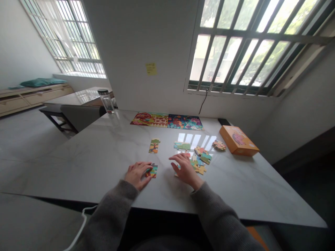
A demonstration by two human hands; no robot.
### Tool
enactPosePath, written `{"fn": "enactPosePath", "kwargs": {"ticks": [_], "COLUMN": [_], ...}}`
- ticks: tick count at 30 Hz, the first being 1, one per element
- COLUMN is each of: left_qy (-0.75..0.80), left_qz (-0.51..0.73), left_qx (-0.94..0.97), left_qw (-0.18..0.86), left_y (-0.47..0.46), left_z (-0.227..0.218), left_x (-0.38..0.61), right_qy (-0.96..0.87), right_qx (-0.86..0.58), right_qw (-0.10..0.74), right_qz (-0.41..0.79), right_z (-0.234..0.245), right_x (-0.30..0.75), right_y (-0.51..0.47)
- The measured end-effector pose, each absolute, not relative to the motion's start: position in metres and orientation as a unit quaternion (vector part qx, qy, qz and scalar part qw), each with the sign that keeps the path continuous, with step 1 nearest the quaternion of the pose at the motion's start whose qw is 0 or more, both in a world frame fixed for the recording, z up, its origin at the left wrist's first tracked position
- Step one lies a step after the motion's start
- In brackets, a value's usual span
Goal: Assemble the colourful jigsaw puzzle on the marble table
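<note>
Arranging jigsaw pieces seems the step in hand: at lower centre, the left hand (138, 173) lies over a puzzle section (155, 170), whether pinching it I cannot tell. The right hand (184, 169), fingers spread, is beside loose pieces (200, 169) right of centre; joining any calls for matching tabs.

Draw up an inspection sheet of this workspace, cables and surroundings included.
Surface: glossy marble-patterned table with bright reflections.
Job's things: puzzle pieces, some spread out, others in a small pile beside the orange box; two colourful picture sheets along the far edge.
Clutter: lidded bottle toward the far left.
Hands: left hand over a puzzle section, grip unclear; right hand open near pieces, contact unclear.
Cables: white cable, lower left; dark cable on the wall.
Surroundings: barred windows; yellow note.
</note>
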State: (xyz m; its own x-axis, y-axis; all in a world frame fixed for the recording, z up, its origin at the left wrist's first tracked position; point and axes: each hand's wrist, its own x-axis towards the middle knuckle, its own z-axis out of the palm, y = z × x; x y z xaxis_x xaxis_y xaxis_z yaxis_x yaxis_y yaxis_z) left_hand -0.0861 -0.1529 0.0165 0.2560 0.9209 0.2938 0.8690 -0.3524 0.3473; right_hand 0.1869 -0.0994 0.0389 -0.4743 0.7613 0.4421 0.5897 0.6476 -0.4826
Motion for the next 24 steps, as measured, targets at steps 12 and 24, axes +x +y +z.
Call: {"fn": "enactPosePath", "kwargs": {"ticks": [12,24], "left_qy": [0.571,0.545], "left_qz": [0.218,0.268], "left_qx": [0.788,0.791], "left_qw": [0.078,0.072], "left_y": [-0.151,-0.148], "left_z": [0.018,0.009], "left_x": [-0.087,-0.091], "right_qy": [-0.838,-0.742], "right_qx": [-0.496,-0.46], "right_qw": [0.204,0.387], "right_qz": [0.106,0.296], "right_z": [0.03,0.023], "right_x": [0.256,0.249], "right_y": [-0.106,-0.1]}}
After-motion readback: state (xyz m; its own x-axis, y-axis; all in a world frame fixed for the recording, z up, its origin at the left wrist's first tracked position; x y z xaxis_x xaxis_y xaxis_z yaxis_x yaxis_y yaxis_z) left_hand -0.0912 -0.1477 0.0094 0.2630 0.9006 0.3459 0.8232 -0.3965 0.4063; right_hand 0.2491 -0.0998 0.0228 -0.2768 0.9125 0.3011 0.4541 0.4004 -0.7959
